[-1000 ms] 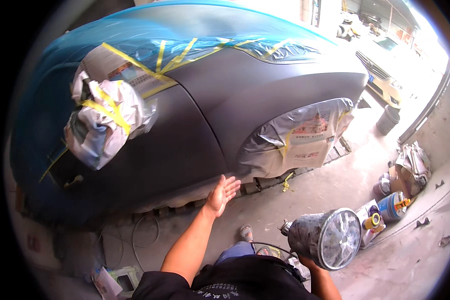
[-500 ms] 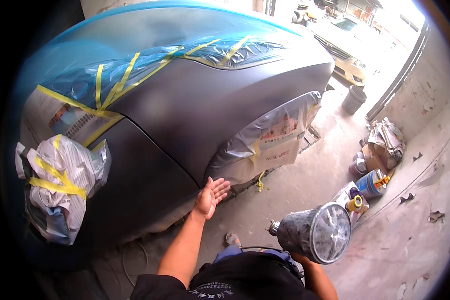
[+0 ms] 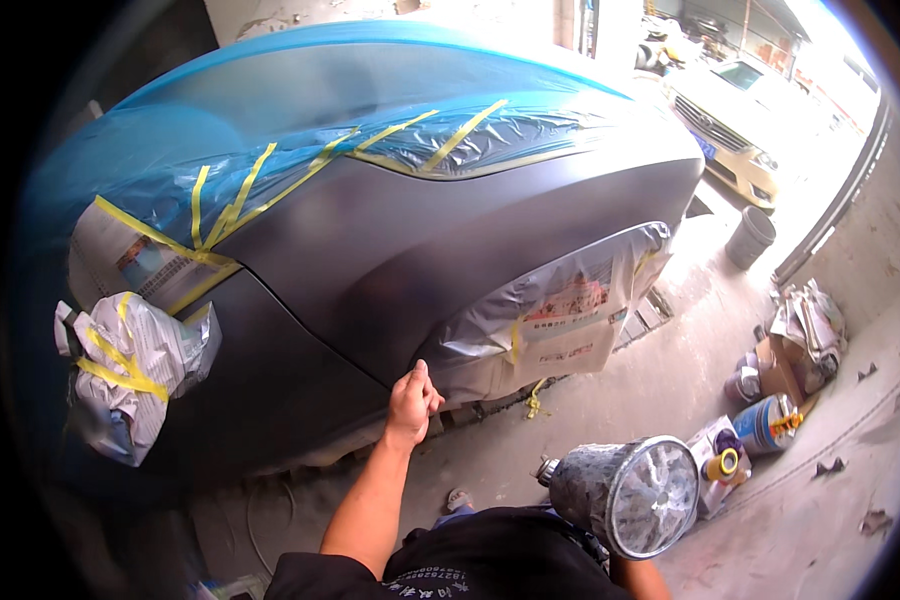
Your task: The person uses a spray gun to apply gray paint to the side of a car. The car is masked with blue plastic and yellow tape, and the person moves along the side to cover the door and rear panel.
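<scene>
Near the lower edge of a dark grey car body panel (image 3: 470, 210), my left hand (image 3: 410, 405) has its fingers curled together with nothing visible in them; contact with the panel is unclear. A paint-spattered spray gun with a large cup (image 3: 620, 497) is at my lower right, held by my right hand, which is hidden behind the cup. Blue plastic sheet (image 3: 300, 80) with yellow tape covers the upper car. Paper and plastic mask the wheel arch (image 3: 560, 320); taped newspaper (image 3: 145, 380) wraps a protruding part at left.
At the right wall stand cans (image 3: 770, 425), a cardboard box (image 3: 778, 370) and piled paper (image 3: 810, 330). A grey bucket (image 3: 750, 237) sits near the bright doorway, with a pale car (image 3: 730, 130) outside. A hose (image 3: 290, 510) lies on the floor at lower left.
My left hand has gone from spread fingers to curled ones. The view has swung along the car, so the wrapped part sits farther left than a second ago. The spray gun remains held low right.
</scene>
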Tool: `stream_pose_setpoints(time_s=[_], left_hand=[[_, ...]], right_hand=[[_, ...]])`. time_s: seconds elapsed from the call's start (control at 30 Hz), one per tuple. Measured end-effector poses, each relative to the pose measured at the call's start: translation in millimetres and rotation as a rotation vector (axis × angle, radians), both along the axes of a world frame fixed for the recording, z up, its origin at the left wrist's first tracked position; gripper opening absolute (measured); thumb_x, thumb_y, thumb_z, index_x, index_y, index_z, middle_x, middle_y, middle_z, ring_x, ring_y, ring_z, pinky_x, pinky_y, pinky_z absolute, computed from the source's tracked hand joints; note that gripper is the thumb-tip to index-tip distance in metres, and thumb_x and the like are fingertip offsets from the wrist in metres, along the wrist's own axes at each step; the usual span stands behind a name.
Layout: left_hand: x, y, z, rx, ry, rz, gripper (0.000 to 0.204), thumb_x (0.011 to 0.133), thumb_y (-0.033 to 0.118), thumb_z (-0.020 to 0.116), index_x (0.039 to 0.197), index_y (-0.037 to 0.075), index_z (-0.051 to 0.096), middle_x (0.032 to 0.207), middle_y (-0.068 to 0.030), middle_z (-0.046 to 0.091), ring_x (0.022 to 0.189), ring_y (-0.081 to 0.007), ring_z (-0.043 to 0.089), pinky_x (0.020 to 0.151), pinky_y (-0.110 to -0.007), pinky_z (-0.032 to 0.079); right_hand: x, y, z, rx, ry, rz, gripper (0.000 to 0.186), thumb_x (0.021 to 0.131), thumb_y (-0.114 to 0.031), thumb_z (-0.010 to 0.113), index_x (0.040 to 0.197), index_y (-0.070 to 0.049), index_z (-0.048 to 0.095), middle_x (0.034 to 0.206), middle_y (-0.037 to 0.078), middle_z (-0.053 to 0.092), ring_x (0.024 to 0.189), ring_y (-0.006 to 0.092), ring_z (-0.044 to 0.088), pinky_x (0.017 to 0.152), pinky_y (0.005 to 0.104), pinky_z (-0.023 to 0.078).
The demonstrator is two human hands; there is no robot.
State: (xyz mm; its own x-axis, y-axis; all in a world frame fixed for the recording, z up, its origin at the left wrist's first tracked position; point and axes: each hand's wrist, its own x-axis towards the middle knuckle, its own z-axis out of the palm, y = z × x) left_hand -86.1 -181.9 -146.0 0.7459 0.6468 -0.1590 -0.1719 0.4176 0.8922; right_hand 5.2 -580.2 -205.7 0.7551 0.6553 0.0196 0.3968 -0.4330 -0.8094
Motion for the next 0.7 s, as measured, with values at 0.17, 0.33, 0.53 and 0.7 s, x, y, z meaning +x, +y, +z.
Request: stream_pose_setpoints(time_s=[0.17,0.33,0.53,0.7], left_hand=[[55,-50,22,-0.059,0.065,0.065,0.011,0.093,0.018,0.047,0.094,0.007,0.048,0.06,0.0005,0.044,0.046,-0.0066,0.04,0.036,-0.021,0.027],[101,-98,45,-0.084,0.049,0.103,0.025,0.092,0.021,0.047,0.111,0.004,0.047,0.093,-0.0088,0.055,0.077,-0.0171,0.057,0.057,-0.026,0.044],[147,-118,40,0.002,0.116,0.021,0.029,0.092,0.029,0.047,0.095,0.002,0.057,0.087,-0.0083,0.059,0.088,-0.0199,0.059,0.084,-0.033,0.045],[196,-117,20,0.149,0.196,-0.067,0.035,0.094,0.029,0.046,0.065,0.008,0.044,0.05,0.0023,0.033,0.048,-0.01,0.039,0.053,-0.028,0.038]], right_hand=[[74,-30,-1,0.025,0.01,0.094,0.018,0.074,-0.007,0.061,0.092,-0.006,0.061,0.084,0.007,0.06,0.078,0.0185,0.057,0.072,0.0339,0.046],[133,-56,1,0.035,0.007,0.168,0.018,0.075,-0.007,0.061,0.092,-0.006,0.061,0.083,0.006,0.06,0.077,0.0181,0.057,0.071,0.0335,0.046],[178,-80,5,0.048,-0.005,0.149,0.017,0.075,-0.007,0.061,0.092,-0.006,0.061,0.081,0.006,0.06,0.075,0.0176,0.057,0.07,0.0329,0.046],[211,-97,8,0.036,-0.017,0.055,0.017,0.076,-0.007,0.06,0.092,-0.006,0.061,0.08,0.006,0.06,0.074,0.0172,0.057,0.07,0.0325,0.046]])
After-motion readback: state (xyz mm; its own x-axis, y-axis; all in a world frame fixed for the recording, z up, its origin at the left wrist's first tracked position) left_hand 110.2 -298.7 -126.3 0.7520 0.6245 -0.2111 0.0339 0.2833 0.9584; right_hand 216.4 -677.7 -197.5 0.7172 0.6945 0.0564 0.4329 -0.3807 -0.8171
